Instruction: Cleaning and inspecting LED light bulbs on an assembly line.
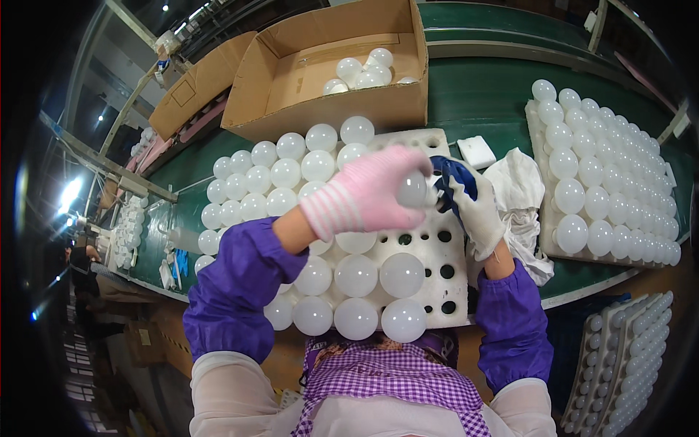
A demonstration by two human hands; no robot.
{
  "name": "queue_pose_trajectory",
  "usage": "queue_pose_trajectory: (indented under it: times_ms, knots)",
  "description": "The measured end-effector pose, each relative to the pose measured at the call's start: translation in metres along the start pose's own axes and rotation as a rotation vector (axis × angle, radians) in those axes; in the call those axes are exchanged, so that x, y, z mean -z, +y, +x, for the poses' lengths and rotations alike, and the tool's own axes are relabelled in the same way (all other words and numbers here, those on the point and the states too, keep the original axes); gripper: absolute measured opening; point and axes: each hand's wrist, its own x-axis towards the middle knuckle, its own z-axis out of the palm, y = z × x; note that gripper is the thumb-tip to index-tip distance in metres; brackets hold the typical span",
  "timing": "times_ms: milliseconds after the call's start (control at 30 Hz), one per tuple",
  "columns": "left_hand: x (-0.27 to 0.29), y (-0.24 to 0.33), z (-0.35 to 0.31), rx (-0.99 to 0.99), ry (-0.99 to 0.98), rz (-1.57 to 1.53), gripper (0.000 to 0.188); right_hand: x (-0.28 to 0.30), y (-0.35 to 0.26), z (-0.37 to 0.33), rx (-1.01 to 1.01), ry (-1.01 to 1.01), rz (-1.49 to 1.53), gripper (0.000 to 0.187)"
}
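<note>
My left hand (368,191), in a pink glove with white stripes, is closed around a white light bulb (413,191). The bulb's base points toward my right hand (478,216), which wears a white glove. Bunched in that hand's curled fingers is a dark blue cloth (459,177), close beside the bulb's base; whether they touch I cannot tell. Both hands are above a white foam tray (457,288) with round holes. Several frosted bulbs (356,274) fill its left and middle part, and bare holes show on its right side.
An open cardboard box (266,87) behind the tray holds several bulbs. To the right lie a crumpled white cloth (518,197), a small white block (476,152) and another full bulb tray (597,186) on the green table (473,98). More loaded trays (619,364) stand low at the right.
</note>
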Motion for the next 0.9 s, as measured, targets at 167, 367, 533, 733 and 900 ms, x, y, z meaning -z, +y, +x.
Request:
queue_pose_trajectory:
  times_ms: [167, 367, 533, 733, 900]
  knots:
    - [-0.012, -0.005, -0.014, -0.119, 0.461, -0.481, 0.059, -0.001, -0.02, -0.016, -0.115, -0.119, 0.368, 0.039]
    - [-0.023, -0.007, -0.013, -0.073, 0.461, -0.542, 0.059, -0.008, -0.032, -0.02, -0.074, -0.097, 0.279, 0.035]
    - [-0.016, -0.011, -0.017, 0.124, 0.242, -0.997, 0.057, -0.016, -0.023, -0.023, 0.232, -0.047, 0.05, 0.039]
    - [-0.015, -0.033, -0.023, 0.285, -0.097, -1.538, 0.063, -0.012, -0.02, -0.021, 0.589, -0.022, -0.452, 0.04]
    - [-0.037, -0.031, -0.017, -0.187, 0.434, -0.755, 0.068, -0.023, -0.032, -0.024, 0.056, -0.036, 0.14, 0.037]
